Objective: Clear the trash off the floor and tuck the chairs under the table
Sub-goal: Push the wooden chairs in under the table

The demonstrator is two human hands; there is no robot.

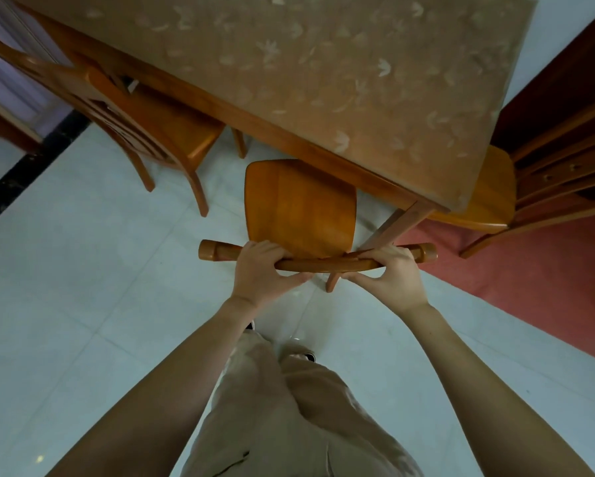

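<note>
Both hands (327, 270) grip chair (299, 208) — table leg (397, 225) alongside.

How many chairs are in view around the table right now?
3. One chair at the near edge, its backrest gripped by the left hand and right hand; one further left; one at the right end. Others may be hidden.

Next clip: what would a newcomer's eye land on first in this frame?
Both hands, left and right, gripping the top rail of a wooden chair at centre, its seat partly under the table. The table's leaf-patterned cover fills the top of the view. A second chair stands at the left and a third at the table's right end, beside a red rug.
</note>
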